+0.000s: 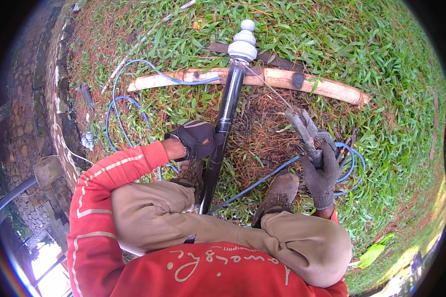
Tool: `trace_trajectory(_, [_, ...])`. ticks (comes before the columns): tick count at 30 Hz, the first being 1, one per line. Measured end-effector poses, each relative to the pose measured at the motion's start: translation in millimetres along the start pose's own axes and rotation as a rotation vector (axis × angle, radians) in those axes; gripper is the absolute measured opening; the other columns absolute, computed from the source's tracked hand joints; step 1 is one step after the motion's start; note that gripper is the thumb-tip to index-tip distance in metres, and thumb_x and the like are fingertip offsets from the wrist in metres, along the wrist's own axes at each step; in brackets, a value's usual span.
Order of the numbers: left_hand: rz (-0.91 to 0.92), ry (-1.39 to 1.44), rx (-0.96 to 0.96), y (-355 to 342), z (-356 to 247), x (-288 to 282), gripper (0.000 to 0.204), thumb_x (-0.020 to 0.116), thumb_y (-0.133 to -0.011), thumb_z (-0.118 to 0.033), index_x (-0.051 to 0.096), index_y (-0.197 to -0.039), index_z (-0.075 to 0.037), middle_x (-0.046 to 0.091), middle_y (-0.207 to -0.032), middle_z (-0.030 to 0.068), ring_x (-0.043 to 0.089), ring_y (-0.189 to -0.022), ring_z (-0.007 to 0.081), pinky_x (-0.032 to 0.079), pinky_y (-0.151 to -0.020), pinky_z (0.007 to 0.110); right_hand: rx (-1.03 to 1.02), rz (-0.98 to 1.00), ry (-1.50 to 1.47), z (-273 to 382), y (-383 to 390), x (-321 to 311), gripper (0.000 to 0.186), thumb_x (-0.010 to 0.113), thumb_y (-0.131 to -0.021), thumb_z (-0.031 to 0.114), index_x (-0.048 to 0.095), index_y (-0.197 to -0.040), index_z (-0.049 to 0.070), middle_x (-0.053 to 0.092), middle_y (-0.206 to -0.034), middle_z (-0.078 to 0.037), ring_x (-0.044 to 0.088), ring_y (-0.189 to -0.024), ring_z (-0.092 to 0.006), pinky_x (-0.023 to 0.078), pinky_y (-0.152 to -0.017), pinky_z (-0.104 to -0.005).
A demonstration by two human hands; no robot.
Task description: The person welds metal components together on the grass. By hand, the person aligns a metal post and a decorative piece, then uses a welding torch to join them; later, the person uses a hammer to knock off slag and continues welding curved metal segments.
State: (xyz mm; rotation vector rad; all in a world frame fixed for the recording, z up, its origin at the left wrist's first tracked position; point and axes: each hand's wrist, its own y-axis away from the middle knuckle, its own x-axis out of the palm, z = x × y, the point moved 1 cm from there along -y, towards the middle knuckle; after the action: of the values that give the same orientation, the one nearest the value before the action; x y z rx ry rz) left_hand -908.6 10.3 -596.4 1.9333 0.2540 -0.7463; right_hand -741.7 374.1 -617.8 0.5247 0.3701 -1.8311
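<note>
Right hand [322,174] wrapped firmly round the welding holder [302,131]! Left hand [197,139] up against the black pole [231,96], finger closure impossible to tell.

Broad-bladed grass [381,69] fills the upper right; irregular stone paving [21,111] lines the left beside a weathered kerb [53,94]; daylight [52,267] glares lower left.

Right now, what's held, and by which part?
The right hand holds the grey rod clamp by its handle. The left hand touches the black pole near its middle; I can't tell if it grips.
</note>
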Motion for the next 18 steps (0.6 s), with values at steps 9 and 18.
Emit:
trace_trajectory(9, [0.035, -0.013, -0.041, -1.6, -1.0, 0.7, 0.053, 0.064, -0.107, -0.047, 0.073, -0.077, -0.004, 0.061, -0.06, 0.0176, 0.064, -0.056, 0.0385, 0.048, -0.057, 0.05, 0.068, 0.049, 0.036, -5.3, 5.8, -0.1, 0.053, 0.087, -0.082, -0.003, 0.071, -0.133, -0.003, 0.076, -0.126, -0.015, 0.074, -0.113, -0.0253, 0.058, -0.097, -0.0379])
trace_trajectory(18, [0.023, -0.009, 0.002, -0.1, 3.6, 1.9, 0.044, 0.066, -0.103, -0.043, 0.075, -0.083, -0.005, 0.063, -0.065, 0.0187, 0.068, -0.061, 0.04, 0.049, -0.058, 0.05, 0.023, 0.112, 0.114, -1.6, 2.3, -3.9, 0.044, 0.09, -0.083, 0.001, 0.075, -0.124, 0.002, 0.078, -0.112, -0.016, 0.075, -0.101, -0.032, 0.059, -0.088, -0.0399])
